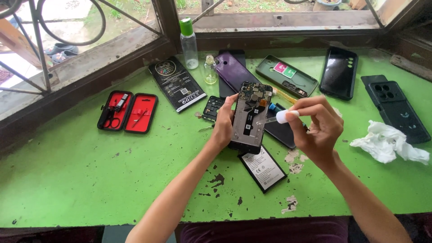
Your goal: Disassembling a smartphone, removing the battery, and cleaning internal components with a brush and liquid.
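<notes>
My left hand (pixel 223 126) holds an opened phone (pixel 249 117) upright over the green table, its back removed so the circuit board and black frame show. My right hand (pixel 315 128) pinches the white rubber bulb of a dropper (pixel 282 116), whose clear tip points left toward the phone's middle. Below the phone a flat black battery (pixel 262 168) lies on the table. A small glass bottle of yellowish liquid (pixel 210 70) stands uncapped behind the phone.
On the green table (pixel 90 180) lie an open red-lined tool case (pixel 128 112), a black packet (pixel 177 83), a clear green-capped bottle (pixel 189 42), a purple phone back (pixel 234 69), a dark green cover (pixel 286 75), two black cases (pixel 339 72) and crumpled white tissue (pixel 389 143).
</notes>
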